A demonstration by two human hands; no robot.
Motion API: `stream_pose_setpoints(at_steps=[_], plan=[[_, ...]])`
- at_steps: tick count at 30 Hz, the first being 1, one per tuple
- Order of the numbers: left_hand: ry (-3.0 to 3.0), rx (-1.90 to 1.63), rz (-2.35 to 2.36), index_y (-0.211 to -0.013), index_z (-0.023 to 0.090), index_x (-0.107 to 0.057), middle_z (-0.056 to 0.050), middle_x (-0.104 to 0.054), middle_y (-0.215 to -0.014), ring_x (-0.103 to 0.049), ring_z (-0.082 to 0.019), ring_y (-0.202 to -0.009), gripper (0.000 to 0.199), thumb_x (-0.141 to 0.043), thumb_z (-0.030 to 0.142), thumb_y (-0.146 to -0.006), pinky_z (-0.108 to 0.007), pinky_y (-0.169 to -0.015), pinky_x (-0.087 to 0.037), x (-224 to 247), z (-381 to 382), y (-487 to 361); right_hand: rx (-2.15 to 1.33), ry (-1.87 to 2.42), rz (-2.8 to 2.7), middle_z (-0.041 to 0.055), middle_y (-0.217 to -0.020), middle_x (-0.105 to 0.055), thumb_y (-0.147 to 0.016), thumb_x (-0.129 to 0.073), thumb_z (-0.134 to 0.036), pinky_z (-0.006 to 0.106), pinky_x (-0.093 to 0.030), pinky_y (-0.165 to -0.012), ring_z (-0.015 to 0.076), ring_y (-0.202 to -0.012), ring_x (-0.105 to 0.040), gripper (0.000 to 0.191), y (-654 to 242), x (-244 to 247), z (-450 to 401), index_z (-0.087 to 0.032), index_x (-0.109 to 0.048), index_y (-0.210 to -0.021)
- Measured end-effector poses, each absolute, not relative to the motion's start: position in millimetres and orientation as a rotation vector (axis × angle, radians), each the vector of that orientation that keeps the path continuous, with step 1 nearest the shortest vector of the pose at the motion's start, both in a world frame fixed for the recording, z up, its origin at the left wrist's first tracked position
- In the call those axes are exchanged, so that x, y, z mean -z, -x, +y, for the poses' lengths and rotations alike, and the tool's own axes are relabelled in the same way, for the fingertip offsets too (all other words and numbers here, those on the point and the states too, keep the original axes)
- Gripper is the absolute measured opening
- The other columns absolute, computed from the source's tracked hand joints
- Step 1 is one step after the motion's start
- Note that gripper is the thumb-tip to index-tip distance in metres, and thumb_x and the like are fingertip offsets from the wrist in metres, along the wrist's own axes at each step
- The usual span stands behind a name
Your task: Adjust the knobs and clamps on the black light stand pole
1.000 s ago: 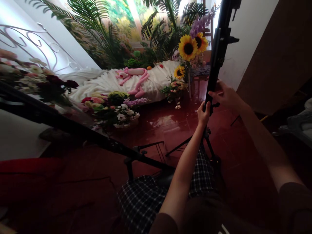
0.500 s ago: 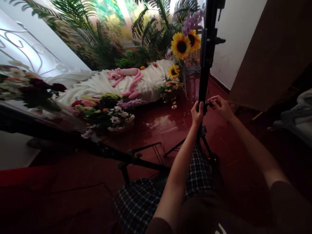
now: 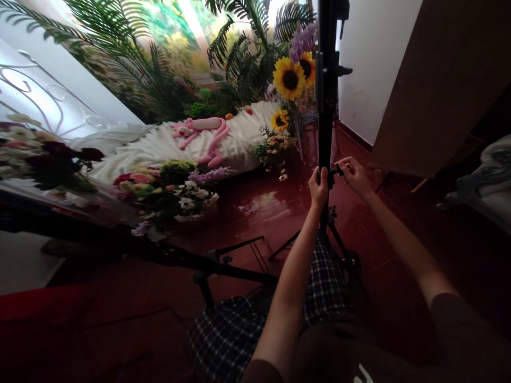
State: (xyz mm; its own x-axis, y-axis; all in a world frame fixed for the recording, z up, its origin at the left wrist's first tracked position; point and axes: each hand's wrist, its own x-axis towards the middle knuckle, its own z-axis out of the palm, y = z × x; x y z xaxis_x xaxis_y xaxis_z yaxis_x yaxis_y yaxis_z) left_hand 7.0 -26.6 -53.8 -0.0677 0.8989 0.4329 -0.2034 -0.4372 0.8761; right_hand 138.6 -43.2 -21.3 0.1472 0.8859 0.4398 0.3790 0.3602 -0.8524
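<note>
A black upright stand (image 3: 326, 127) with a telescoping pole rises in front of me, its legs spread low down. My left hand (image 3: 318, 187) is wrapped round the pole at a joint. At the right of that joint, my right hand (image 3: 354, 174) has its fingers pinched on a small black clamp knob (image 3: 337, 171). Farther up the pole another black knob (image 3: 342, 71) sticks out to the right.
A second black pole (image 3: 159, 250) slants across the left. Flower arrangements (image 3: 186, 191), sunflowers (image 3: 288, 78) and a white-draped bench (image 3: 243, 135) with a pink plush toy (image 3: 207, 125) lie beyond. An ornate seat (image 3: 479, 181) stands at right on the red tiled floor (image 3: 279, 213).
The view has shifted slightly, so the stand and both hands appear a little farther left. Both hands keep their places on the pole and knob.
</note>
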Motion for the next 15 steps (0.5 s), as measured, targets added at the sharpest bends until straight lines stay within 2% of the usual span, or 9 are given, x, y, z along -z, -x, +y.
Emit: stream_pose_setpoints(at_steps=[4, 7, 9, 12, 15], plan=[[-1.391, -1.662, 0.832, -0.073, 0.021, -0.052, 0.002, -0.049, -0.063, -0.046, -0.01, -0.058, 0.059, -0.048, 0.079, -0.084, -0.024, -0.057, -0.038, 51, -28, -6, -0.34, 1.262, -1.458, 0.0023, -0.082, -0.068, -0.092, -0.039, -0.075, 0.029, -0.053, -0.069, 0.0166, -0.073, -0.065, 0.054, -127, 31, -46, -0.027, -0.061, -0.099], [-1.389, -1.64, 0.819, -0.074, 0.021, -0.053, 0.002, -0.051, -0.064, -0.047, -0.011, -0.058, 0.058, -0.047, 0.078, -0.085, -0.025, -0.057, -0.038, 51, -28, -6, -0.248, 1.269, -1.404, 0.0046, -0.086, -0.068, -0.096, -0.029, -0.071, 0.032, -0.053, -0.073, 0.0186, -0.078, -0.066, 0.054, -118, 40, -40, -0.026, -0.059, -0.096], [-1.382, -1.631, 0.812, -0.075, 0.021, -0.054, 0.002, -0.051, -0.064, -0.048, -0.011, -0.058, 0.057, -0.047, 0.077, -0.085, -0.025, -0.057, -0.039, 52, -27, -6, -0.188, 1.275, -1.352, 0.0062, -0.087, -0.067, -0.097, -0.024, -0.068, 0.032, -0.053, -0.076, 0.019, -0.081, -0.065, 0.055, -113, 43, -35, -0.026, -0.058, -0.086], [-1.383, -1.636, 0.798, -0.076, 0.021, -0.054, 0.002, -0.052, -0.065, -0.049, -0.011, -0.058, 0.056, -0.048, 0.076, -0.085, -0.024, -0.058, -0.04, 53, -27, -6, -0.151, 1.319, -1.267, 0.0048, -0.074, -0.061, -0.097, -0.022, -0.066, 0.031, -0.051, -0.075, 0.0185, -0.076, -0.063, 0.057, -109, 43, -26, -0.025, -0.048, -0.068], [-1.389, -1.643, 0.783, -0.076, 0.021, -0.053, 0.002, -0.052, -0.064, -0.049, -0.01, -0.058, 0.055, -0.048, 0.075, -0.086, -0.024, -0.058, -0.04, 54, -26, -6, -0.247, 1.413, -1.235, 0.0016, -0.057, -0.05, -0.096, -0.028, -0.067, 0.03, -0.047, -0.064, 0.0177, -0.062, -0.059, 0.058, -112, 38, -18, -0.025, -0.04, -0.057]])
